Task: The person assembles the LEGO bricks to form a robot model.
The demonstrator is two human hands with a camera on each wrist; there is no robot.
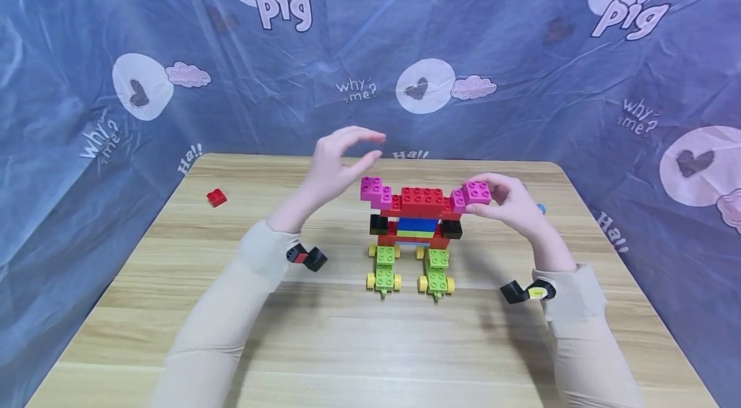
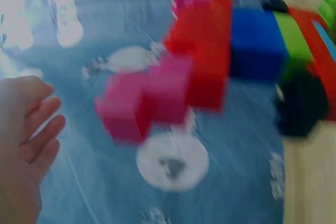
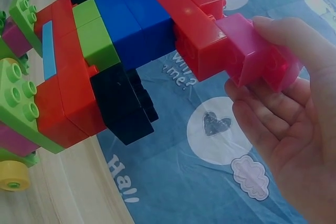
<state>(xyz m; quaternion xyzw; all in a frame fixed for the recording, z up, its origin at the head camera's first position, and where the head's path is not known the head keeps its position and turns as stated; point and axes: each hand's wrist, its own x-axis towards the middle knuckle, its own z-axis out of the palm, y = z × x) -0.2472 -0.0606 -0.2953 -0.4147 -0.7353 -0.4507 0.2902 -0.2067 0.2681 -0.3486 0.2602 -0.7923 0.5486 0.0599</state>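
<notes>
A toy-brick figure (image 1: 421, 201) stands on the table, with red bricks across its top, blue and green ones in the middle and black bricks (image 1: 451, 229) at both sides. Two green wheeled bases (image 1: 384, 276) with yellow wheels carry it. Pink bricks step outward at each upper end. My right hand (image 1: 509, 202) pinches the right-hand pink brick (image 3: 283, 66) between thumb and fingers. Apart from the left-hand pink brick (image 2: 126, 106), my left hand (image 1: 341, 163) is raised, holding nothing, its fingers and thumb spread. The left wrist view is blurred.
On the wooden table (image 1: 173, 305) a red brick (image 1: 217, 197) lies at the far left. Something small and blue (image 1: 541, 208) shows behind the right hand. A printed blue cloth (image 1: 370, 28) hangs behind and along the sides of the table.
</notes>
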